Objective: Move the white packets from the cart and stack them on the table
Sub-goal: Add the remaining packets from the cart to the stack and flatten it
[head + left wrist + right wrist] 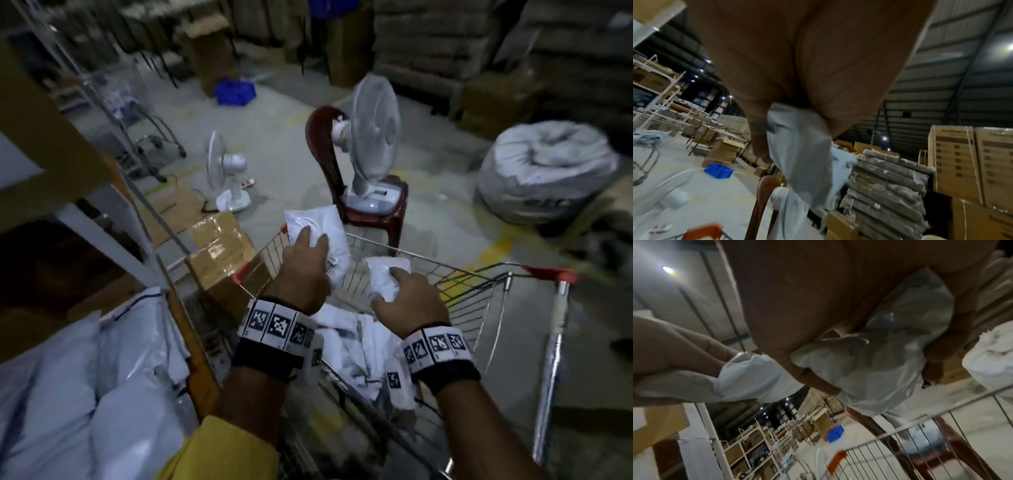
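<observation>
My left hand [305, 260] grips a white packet [318, 226] raised above the wire cart [479, 291]; in the left wrist view the same packet [801, 154] hangs from the fingers. My right hand [404, 301] grips a smaller white packet [387, 277] just over the cart basket; the right wrist view shows that packet [879, 356] bunched in the palm, and the left hand's packet [748, 379] beside it. More white packets [352, 346] lie heaped in the cart under both wrists. A stack of white packets [85, 394] lies on the surface at lower left.
A taped cardboard box [222, 253] stands left of the cart. Beyond the cart a fan [373, 144] sits on a maroon chair [329, 161]; a second fan [226, 178] stands on the floor. A big wrapped bundle [548, 174] lies at right, a blue crate [234, 90] farther back.
</observation>
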